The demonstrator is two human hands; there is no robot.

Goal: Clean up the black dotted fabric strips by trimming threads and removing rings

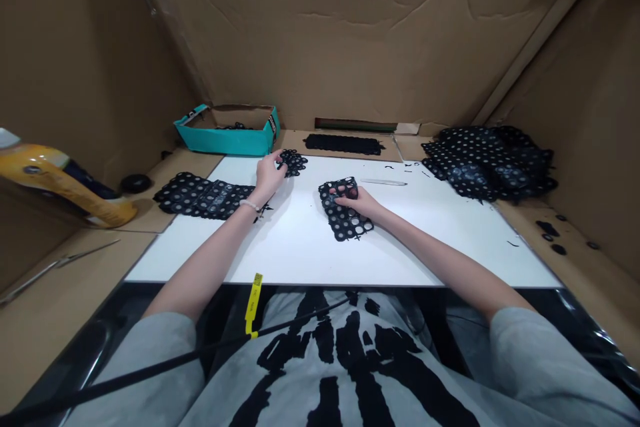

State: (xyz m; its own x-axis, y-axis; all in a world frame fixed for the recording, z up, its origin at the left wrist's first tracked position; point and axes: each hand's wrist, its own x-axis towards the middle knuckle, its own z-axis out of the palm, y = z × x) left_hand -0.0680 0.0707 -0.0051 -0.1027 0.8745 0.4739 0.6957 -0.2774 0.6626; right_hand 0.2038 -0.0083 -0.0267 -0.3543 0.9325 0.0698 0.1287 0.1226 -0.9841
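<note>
My left hand (269,177) reaches to the back of the white board (300,247) and its fingers close on a small black perforated piece (293,162). My right hand (357,200) rests on a black perforated rubber sheet (345,217) in the middle of the board, fingers curled and pressing on its upper part. A flat stack of similar black sheets (203,195) lies to the left of my left wrist.
A pile of black perforated sheets (487,160) sits at the right. A teal cardboard box (227,128) and a black strip (343,143) are at the back. A thin metal tool (384,181) lies on the board. Tweezers (55,265) and a yellow object (60,183) are at left. Cardboard walls surround the space.
</note>
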